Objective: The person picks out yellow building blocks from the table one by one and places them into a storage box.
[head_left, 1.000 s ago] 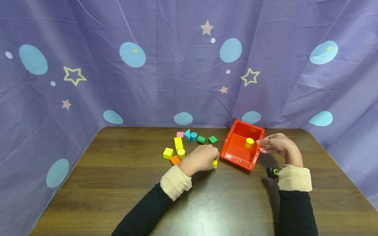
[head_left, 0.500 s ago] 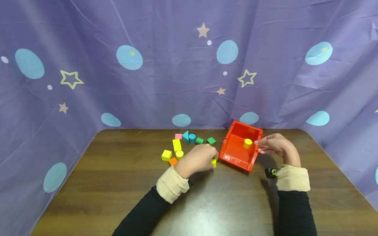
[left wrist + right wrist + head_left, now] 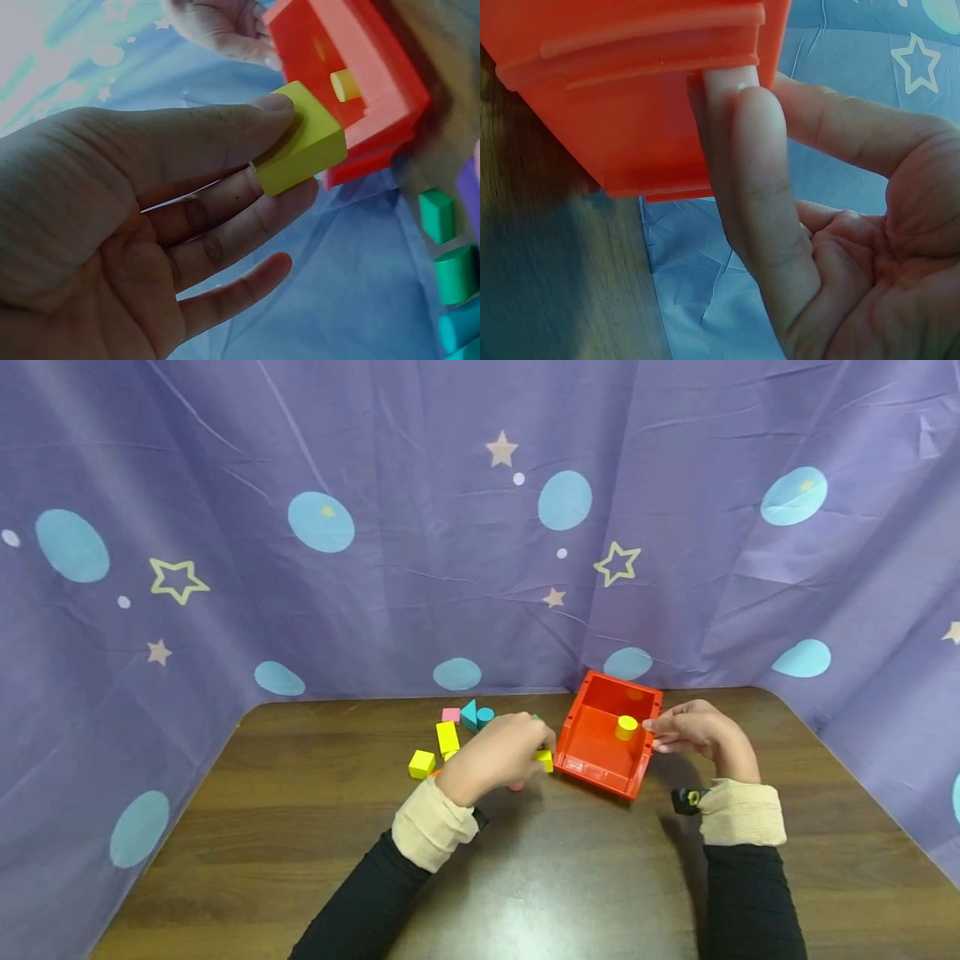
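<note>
My left hand pinches a yellow block between thumb and fingers, just left of a red bin. In the left wrist view the block appears raised off the table, outside the bin. A yellow cylinder stands inside the bin. At the bin's right side, my right hand grips the side wall by its edge. The right wrist view shows fingers against the outer wall, under the ledge; the thumb's contact is partly hidden there.
Loose blocks lie left of the bin: a pink block, a blue triangle, a blue cylinder, a yellow oblong block and a yellow cube. Two green blocks are mostly hidden by my left hand in the head view. A patterned curtain hangs behind.
My left hand has lifted the yellow block and moved slightly up, uncovering a pinkish piece below it. The right hand keeps its grip on the bin. The head view has shifted slightly.
</note>
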Motion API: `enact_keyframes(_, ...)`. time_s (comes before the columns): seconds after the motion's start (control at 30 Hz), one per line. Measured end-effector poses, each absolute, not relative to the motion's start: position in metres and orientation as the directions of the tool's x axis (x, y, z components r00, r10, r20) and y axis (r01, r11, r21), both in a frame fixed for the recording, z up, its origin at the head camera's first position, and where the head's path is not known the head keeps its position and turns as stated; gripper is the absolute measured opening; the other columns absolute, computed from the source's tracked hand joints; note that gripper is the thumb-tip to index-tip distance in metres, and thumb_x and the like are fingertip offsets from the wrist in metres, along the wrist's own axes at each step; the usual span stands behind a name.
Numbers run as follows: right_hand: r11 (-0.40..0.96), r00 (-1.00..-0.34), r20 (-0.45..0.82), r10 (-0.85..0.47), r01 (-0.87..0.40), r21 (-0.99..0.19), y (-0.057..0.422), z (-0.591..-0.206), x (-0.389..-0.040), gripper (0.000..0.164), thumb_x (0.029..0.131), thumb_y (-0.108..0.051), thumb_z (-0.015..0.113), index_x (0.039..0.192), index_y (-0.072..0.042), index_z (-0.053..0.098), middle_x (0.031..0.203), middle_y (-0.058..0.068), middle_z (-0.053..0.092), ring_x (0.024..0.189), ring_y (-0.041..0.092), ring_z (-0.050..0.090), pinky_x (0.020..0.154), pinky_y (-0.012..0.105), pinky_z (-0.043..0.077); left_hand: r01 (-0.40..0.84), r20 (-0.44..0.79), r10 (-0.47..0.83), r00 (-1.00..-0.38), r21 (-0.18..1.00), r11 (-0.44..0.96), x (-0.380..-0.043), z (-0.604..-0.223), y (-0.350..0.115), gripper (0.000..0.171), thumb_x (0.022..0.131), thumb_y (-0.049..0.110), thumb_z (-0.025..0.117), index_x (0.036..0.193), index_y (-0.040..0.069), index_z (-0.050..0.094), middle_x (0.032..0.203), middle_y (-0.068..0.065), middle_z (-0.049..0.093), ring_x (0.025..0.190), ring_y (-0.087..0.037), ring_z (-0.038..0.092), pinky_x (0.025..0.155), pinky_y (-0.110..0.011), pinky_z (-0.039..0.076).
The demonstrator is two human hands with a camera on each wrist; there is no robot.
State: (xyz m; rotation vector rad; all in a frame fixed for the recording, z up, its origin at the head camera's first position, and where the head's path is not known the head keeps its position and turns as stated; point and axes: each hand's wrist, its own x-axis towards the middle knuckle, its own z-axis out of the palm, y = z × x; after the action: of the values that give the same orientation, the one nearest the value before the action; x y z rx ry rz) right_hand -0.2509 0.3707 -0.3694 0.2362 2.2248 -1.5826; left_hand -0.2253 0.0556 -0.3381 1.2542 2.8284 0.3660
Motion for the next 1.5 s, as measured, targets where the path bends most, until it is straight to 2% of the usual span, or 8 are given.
enact_keyframes(0.17,0.345,-0.911,-0.401,-0.097,0.347,-0.872,0.374,-0.369,-0.251,0.021,0.1,-0.012,0.063,0.108,0.008,0.058,0.078,-0.003,0.07,0.071,0.006,0.068,0.074,0.025,0.061,0.748,0.098,0.749,-0.656,0.22,0.626,-0.228,-0.321,0.066,0.01,0.087,0.005,0.076,0.082,0.01,0.069,0.067,0.005,0.034,0.064,-0.01,0.037,0.056,-0.022,0.025)
enact_keyframes(0.37,0.34,-0.913,-0.396,-0.097,0.344,-0.875,0.373,-0.371,-0.25,0.023,0.099,-0.012,0.064,0.109,0.009,0.06,0.078,-0.004,0.071,0.071,0.007,0.069,0.074,0.025,0.061,0.774,0.108,0.773,-0.625,0.207,0.598,-0.23,-0.304,0.08,0.004,0.089,0.015,0.079,0.091,0.012,0.076,0.079,0.006,0.063,0.073,-0.01,0.053,0.066,-0.02,0.043)
enact_keyframes(0.47,0.346,-0.911,-0.402,-0.09,0.349,-0.871,0.372,-0.371,-0.251,0.025,0.1,-0.013,0.064,0.109,0.009,0.058,0.077,-0.003,0.069,0.071,0.006,0.068,0.074,0.025,0.061,0.786,0.107,0.784,-0.611,0.198,0.585,-0.233,-0.293,0.089,0.003,0.091,0.015,0.077,0.092,0.013,0.076,0.083,0.004,0.067,0.075,-0.011,0.056,0.068,-0.022,0.047)
enact_keyframes(0.77,0.341,-0.908,-0.411,-0.076,0.364,-0.867,0.373,-0.371,-0.253,0.023,0.1,-0.013,0.064,0.108,0.008,0.06,0.075,-0.003,0.071,0.069,0.006,0.069,0.074,0.026,0.061,0.806,0.12,0.802,-0.585,0.194,0.559,-0.241,-0.27,0.116,0.012,0.094,0.018,0.074,0.105,0.014,0.077,0.093,0.006,0.071,0.081,-0.01,0.059,0.075,-0.022,0.049)
enact_keyframes(1.0,0.331,-0.911,-0.403,-0.087,0.355,-0.874,0.374,-0.373,-0.253,0.023,0.099,-0.012,0.064,0.109,0.009,0.06,0.076,-0.003,0.072,0.068,0.007,0.069,0.074,0.026,0.061,0.812,0.119,0.81,-0.574,0.206,0.546,-0.253,-0.267,0.133,0.006,0.094,0.019,0.073,0.097,0.014,0.076,0.082,0.004,0.065,0.075,-0.01,0.054,0.067,-0.02,0.043)
enact_keyframes(1.23,0.348,-0.905,-0.417,-0.08,0.367,-0.863,0.373,-0.372,-0.252,0.031,0.099,-0.015,0.065,0.114,0.012,0.057,0.075,-0.003,0.069,0.069,0.006,0.069,0.074,0.026,0.061,0.788,0.078,0.795,-0.601,0.221,0.574,-0.267,-0.269,0.148,0.01,0.092,0.019,0.076,0.101,0.015,0.078,0.088,0.005,0.069,0.083,-0.01,0.059,0.077,-0.021,0.048)
enact_keyframes(1.33,0.346,-0.905,-0.419,-0.075,0.371,-0.862,0.373,-0.371,-0.252,0.032,0.099,-0.015,0.066,0.115,0.012,0.056,0.075,-0.003,0.069,0.069,0.006,0.069,0.075,0.025,0.061,0.772,0.056,0.784,-0.619,0.226,0.594,-0.275,-0.273,0.155,0.01,0.092,0.019,0.076,0.1,0.014,0.078,0.087,0.004,0.067,0.084,-0.011,0.057,0.076,-0.021,0.046)
enact_keyframes(1.5,0.338,-0.905,-0.42,-0.073,0.374,-0.864,0.373,-0.37,-0.251,0.03,0.099,-0.014,0.066,0.113,0.011,0.057,0.074,-0.002,0.07,0.068,0.006,0.069,0.075,0.025,0.061,0.759,0.046,0.77,-0.636,0.218,0.614,-0.286,-0.281,0.165,0.002,0.089,0.016,0.077,0.089,0.015,0.076,0.079,0.005,0.061,0.078,-0.011,0.053,0.07,-0.02,0.042)
